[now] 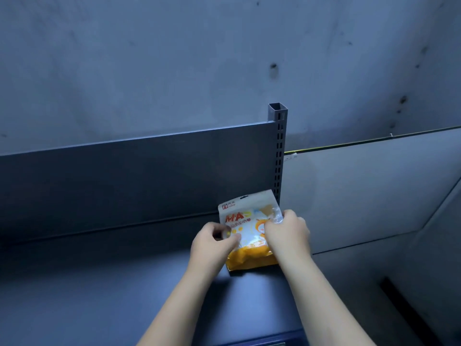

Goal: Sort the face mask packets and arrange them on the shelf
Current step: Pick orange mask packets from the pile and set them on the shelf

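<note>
A white and orange face mask packet (249, 255) stands upright at the right end of the dark grey shelf (112, 283), leaning back toward the shelf's rear panel (137, 176). My left hand (212, 245) pinches the packet's left edge. My right hand (287, 233) grips its upper right side, where the clear plastic crinkles. The packet's lower edge rests on the shelf surface. My hands hide part of its printed front.
A slotted metal upright post (279, 146) rises just behind the packet at the shelf's right end. Right of the post stands a pale grey panel (361, 191). A concrete wall (174, 58) fills the background. A dark gap (409, 310) lies at the lower right.
</note>
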